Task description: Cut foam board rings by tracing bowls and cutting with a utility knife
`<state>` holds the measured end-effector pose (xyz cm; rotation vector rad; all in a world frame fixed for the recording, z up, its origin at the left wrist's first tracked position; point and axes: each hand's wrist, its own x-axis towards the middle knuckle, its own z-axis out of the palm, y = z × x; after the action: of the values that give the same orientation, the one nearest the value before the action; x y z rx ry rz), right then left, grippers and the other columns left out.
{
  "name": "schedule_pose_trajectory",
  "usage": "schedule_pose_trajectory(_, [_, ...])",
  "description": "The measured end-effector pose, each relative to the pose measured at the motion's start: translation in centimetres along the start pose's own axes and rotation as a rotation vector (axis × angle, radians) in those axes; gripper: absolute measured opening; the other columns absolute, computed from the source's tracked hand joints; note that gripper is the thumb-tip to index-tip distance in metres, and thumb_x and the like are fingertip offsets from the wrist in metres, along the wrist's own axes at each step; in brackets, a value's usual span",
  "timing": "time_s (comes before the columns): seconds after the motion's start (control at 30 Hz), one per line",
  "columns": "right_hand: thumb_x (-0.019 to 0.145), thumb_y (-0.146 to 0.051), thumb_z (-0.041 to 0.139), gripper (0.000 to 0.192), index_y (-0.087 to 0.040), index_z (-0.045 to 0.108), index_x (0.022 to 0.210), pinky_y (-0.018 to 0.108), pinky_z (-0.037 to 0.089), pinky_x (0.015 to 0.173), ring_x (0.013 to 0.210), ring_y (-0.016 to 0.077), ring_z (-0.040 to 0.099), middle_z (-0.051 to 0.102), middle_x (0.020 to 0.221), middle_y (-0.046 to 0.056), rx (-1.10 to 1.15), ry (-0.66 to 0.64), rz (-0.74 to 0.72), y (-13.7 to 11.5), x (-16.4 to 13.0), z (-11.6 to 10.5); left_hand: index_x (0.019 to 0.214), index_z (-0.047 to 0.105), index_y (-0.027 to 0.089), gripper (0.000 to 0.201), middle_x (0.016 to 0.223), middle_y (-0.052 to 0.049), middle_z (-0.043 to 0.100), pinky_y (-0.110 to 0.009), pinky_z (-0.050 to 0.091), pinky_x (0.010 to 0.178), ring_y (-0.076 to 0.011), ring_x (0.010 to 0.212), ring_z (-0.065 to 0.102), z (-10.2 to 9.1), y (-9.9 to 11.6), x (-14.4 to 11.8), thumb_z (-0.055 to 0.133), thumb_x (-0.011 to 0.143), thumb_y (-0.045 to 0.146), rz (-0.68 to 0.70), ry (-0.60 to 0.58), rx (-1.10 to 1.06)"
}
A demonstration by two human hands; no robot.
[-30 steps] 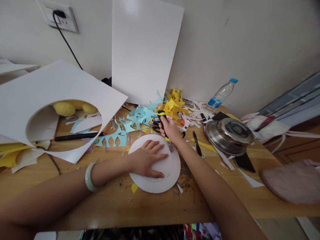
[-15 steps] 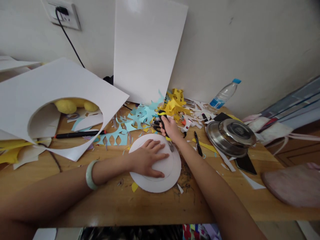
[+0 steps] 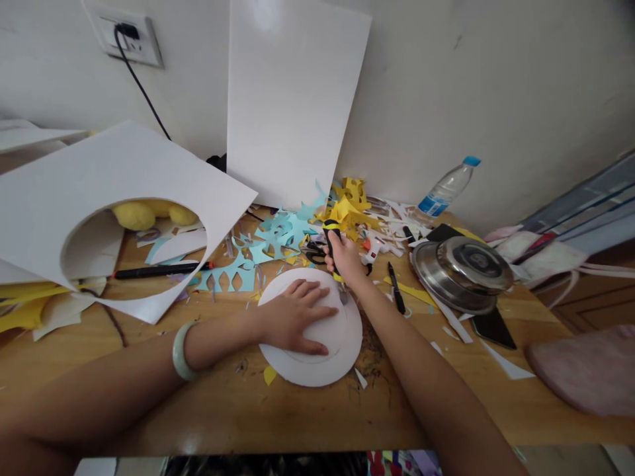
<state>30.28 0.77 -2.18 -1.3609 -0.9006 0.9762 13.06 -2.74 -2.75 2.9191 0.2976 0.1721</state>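
Observation:
A white foam-board disc [image 3: 340, 360] lies flat on the wooden table, with a smaller circle marked or cut inside its rim. My left hand [image 3: 297, 314] rests palm down on it, fingers spread, a pale green bangle [image 3: 182, 352] round the wrist. My right hand [image 3: 348, 259] is wrapped around the black and yellow handle of a utility knife [image 3: 331, 228]. Its metal blade points down at the disc's upper right, on the inner circle line. How deep the tip goes I cannot tell. Black-handled scissors [image 3: 313, 251] lie just beyond the disc.
Left stands a white board [image 3: 124, 155] with a round hole, beside a black marker [image 3: 156, 270]. Blue scraps [image 3: 238, 271] and yellow scraps [image 3: 350, 211] pile at the back. Rightward are a black pen [image 3: 395, 287], a metal bowl [image 3: 461, 274], a phone [image 3: 495, 327] and a bottle [image 3: 444, 192].
The knife handle in my right hand has shifted slightly right and stands a little more upright. My left hand stays on the disc. The whole view has moved slightly.

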Motion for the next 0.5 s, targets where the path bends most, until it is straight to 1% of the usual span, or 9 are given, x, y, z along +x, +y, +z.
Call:
schedule_pose_trajectory(0.13, [0.079, -0.047, 0.051, 0.031, -0.021, 0.04, 0.066, 0.019, 0.029, 0.025, 0.031, 0.005, 0.037, 0.045, 0.055, -0.005, -0.001, 0.079, -0.029, -0.5, -0.6, -0.4, 0.133, 0.042, 0.024, 0.071, 0.141, -0.016, 0.033, -0.051, 0.019, 0.104, -0.036, 0.129, 0.028, -0.4, -0.4, -0.3, 0.047, 0.076, 0.066, 0.027, -0.026, -0.002])
schedule_pose_trajectory(0.3, [0.082, -0.044, 0.047, 0.03, -0.021, 0.039, 0.064, 0.02, 0.029, 0.026, 0.031, 0.0057, 0.037, 0.045, 0.056, -0.004, -0.016, 0.159, 0.024, -0.6, -1.0, -0.5, 0.132, 0.042, 0.024, 0.068, 0.144, -0.015, 0.029, -0.051, 0.021, 0.103, -0.0361, 0.128, 0.029, -1.6, -0.3, -0.5, 0.051, 0.077, 0.061, 0.057, -0.066, 0.02])
schedule_pose_trajectory(0.4, [0.084, -0.044, 0.043, 0.029, -0.022, 0.04, 0.065, 0.021, 0.029, 0.026, 0.031, 0.0066, 0.037, 0.044, 0.054, -0.004, -0.051, 0.219, 0.035, -0.7, -1.3, -0.5, 0.129, 0.046, 0.02, 0.057, 0.141, -0.014, 0.034, -0.049, 0.022, 0.103, -0.0345, 0.126, 0.032, -2.1, 0.5, -0.4, 0.047, 0.083, 0.054, 0.074, -0.05, 0.064])
schedule_pose_trajectory(0.5, [0.083, -0.045, 0.043, 0.027, -0.022, 0.041, 0.069, 0.021, 0.031, 0.027, 0.031, 0.0078, 0.038, 0.044, 0.053, -0.005, -0.101, 0.291, 0.001, -0.5, -1.7, -0.6, 0.125, 0.048, 0.016, 0.05, 0.134, -0.013, 0.043, -0.045, 0.027, 0.1, -0.0317, 0.12, 0.038, -1.9, 1.3, -0.3, 0.043, 0.087, 0.048, 0.088, -0.03, 0.083])
